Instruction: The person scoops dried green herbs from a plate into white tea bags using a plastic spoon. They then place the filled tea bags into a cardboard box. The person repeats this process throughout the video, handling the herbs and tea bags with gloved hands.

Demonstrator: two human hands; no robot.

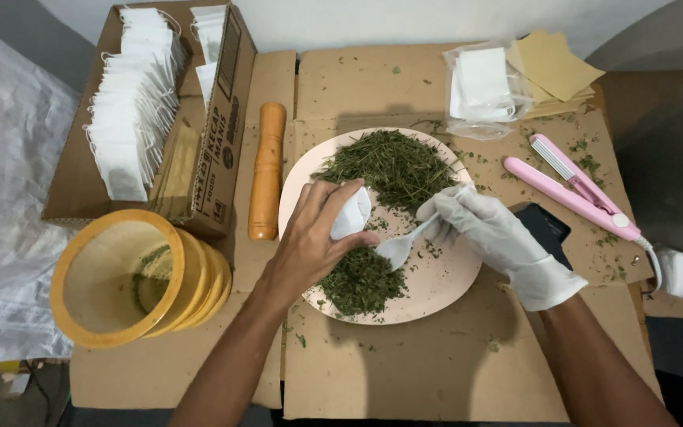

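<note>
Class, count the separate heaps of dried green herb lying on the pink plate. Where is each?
2: a large heap at the far side of the plate, and a smaller heap at its near edge, below the left hand.

The bare left hand [310,237] covers most of the small white paper pouch [352,213], so its mouth and lower half stay out of sight. The white plastic spoon [401,245] loses its handle inside the white-gloved right hand [488,229], and its bowl is too washed out to show any fill. That glove also hides much of the flat black device [545,228]. The pink hair-straightener-style sealing tool [575,186] trails a cord off the right edge. Both forearms run out at the bottom.
</note>
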